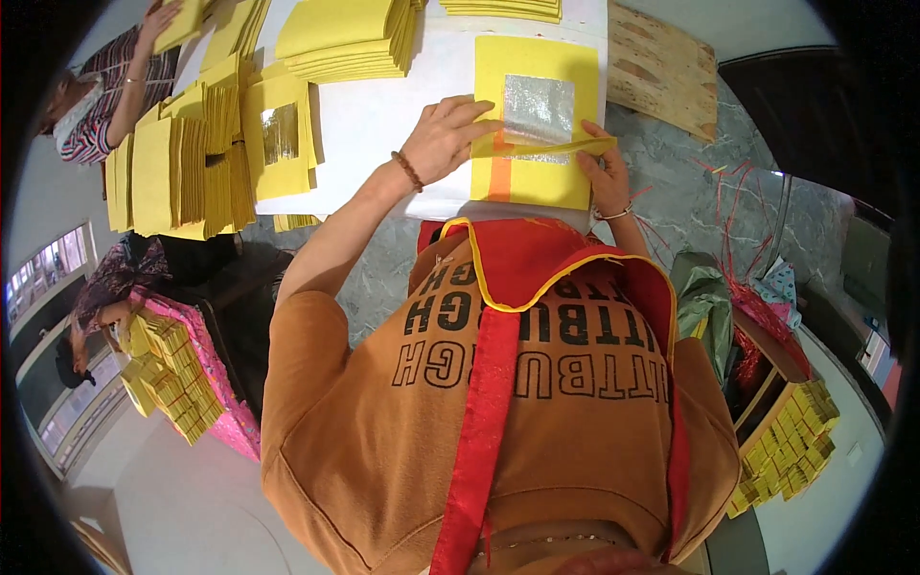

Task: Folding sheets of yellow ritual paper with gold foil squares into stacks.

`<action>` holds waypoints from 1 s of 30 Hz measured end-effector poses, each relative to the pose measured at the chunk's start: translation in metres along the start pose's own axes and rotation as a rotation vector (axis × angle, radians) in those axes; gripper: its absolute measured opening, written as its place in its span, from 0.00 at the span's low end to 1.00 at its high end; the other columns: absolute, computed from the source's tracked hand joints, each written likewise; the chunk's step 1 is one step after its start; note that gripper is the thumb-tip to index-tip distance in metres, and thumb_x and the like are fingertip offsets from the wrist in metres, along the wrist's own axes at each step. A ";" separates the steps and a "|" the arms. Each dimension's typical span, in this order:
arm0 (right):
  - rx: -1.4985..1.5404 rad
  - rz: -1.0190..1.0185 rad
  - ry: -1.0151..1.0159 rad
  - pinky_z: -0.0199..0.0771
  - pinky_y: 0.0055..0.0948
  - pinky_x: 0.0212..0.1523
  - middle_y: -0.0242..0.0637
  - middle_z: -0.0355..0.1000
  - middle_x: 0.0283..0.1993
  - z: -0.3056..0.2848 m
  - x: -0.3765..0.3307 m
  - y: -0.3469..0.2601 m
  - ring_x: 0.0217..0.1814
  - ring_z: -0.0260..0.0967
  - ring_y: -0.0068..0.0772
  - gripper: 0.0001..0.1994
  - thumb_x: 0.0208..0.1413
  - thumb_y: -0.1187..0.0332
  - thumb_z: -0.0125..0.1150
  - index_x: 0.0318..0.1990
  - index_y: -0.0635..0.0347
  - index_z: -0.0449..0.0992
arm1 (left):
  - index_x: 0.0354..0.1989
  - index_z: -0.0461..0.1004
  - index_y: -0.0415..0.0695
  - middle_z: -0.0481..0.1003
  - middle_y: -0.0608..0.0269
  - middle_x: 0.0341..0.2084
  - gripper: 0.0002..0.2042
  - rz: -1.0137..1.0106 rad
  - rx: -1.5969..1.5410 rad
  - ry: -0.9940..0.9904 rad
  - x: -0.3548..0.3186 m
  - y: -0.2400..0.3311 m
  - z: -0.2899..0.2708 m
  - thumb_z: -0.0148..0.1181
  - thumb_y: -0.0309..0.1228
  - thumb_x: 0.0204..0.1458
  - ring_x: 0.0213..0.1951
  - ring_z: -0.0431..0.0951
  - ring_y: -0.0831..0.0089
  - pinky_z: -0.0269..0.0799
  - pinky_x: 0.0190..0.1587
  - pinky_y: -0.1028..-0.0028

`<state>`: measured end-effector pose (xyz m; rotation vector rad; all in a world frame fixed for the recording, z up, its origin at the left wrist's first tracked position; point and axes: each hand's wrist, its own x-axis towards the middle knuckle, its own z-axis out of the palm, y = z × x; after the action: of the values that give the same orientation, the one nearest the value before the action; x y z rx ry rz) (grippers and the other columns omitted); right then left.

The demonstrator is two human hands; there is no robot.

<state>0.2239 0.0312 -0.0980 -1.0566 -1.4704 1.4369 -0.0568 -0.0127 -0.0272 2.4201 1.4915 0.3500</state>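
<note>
A yellow paper sheet [537, 67] with a silver foil square [539, 101] and an orange strip [500, 177] lies flat in front of me. Across its lower half runs a raised, folded paper edge [551, 149]. My left hand [446, 137] rests at the sheet's left side, fingers stretched out, the tips touching the paper near the fold's left end. At the fold's right end my right hand [606, 172] pinches the paper between thumb and fingers. Part of that hand's grip is hidden by the paper.
The white tabletop [355, 134] carries yellow paper stacks [350, 38] at the back and more bundles [172, 177] on the left. A sheet with gold foil [280, 132] leans there. Another person's hand [158, 21] holds paper at far left. A wooden board [661, 67] stands right.
</note>
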 end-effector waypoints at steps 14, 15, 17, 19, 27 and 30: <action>-0.251 -0.188 -0.144 0.61 0.34 0.46 0.37 0.72 0.43 -0.004 -0.026 -0.039 0.44 0.68 0.38 0.09 0.49 0.69 0.56 0.38 0.57 0.73 | 0.38 0.73 0.40 0.72 0.55 0.31 0.10 -0.102 -0.389 0.164 -0.024 0.030 -0.002 0.49 0.22 0.47 0.36 0.71 0.60 0.69 0.40 0.67; -0.252 -0.185 -0.146 0.61 0.34 0.46 0.37 0.72 0.43 -0.001 -0.024 -0.040 0.44 0.68 0.38 0.09 0.49 0.69 0.56 0.38 0.57 0.73 | 0.38 0.73 0.40 0.72 0.55 0.31 0.10 -0.103 -0.392 0.164 -0.022 0.030 -0.001 0.49 0.22 0.47 0.36 0.71 0.60 0.69 0.40 0.67; -0.323 -0.110 -0.069 0.65 0.29 0.35 0.37 0.73 0.36 0.004 -0.017 -0.045 0.34 0.70 0.32 0.10 0.50 0.69 0.56 0.39 0.60 0.72 | 0.34 0.74 0.40 0.71 0.55 0.22 0.07 -0.297 -0.488 0.147 -0.018 0.028 0.001 0.49 0.27 0.50 0.28 0.71 0.60 0.68 0.32 0.66; -0.255 0.028 -0.015 0.65 0.24 0.34 0.34 0.72 0.35 0.011 -0.010 -0.047 0.33 0.67 0.24 0.12 0.50 0.71 0.56 0.43 0.62 0.69 | 0.33 0.73 0.40 0.71 0.56 0.19 0.07 -0.384 -0.534 0.150 -0.010 0.027 0.004 0.50 0.29 0.50 0.24 0.71 0.60 0.67 0.29 0.66; -0.273 0.068 0.199 0.64 0.22 0.25 0.32 0.69 0.24 0.021 0.004 -0.040 0.23 0.64 0.20 0.25 0.47 0.69 0.60 0.53 0.59 0.59 | 0.43 0.66 0.39 0.71 0.57 0.16 0.13 -0.691 -0.872 0.106 0.006 0.009 0.027 0.52 0.30 0.50 0.18 0.70 0.71 0.64 0.23 0.71; -0.301 0.128 0.192 0.64 0.22 0.25 0.33 0.69 0.25 0.024 0.008 -0.048 0.24 0.64 0.21 0.24 0.47 0.68 0.60 0.53 0.57 0.61 | 0.54 0.56 0.42 0.72 0.58 0.16 0.23 -0.704 -0.923 0.164 0.006 0.017 0.019 0.51 0.28 0.49 0.19 0.70 0.71 0.64 0.23 0.72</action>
<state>0.1973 0.0307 -0.0508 -1.4548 -1.5307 1.1830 -0.0331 -0.0171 -0.0387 1.1131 1.6240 0.8401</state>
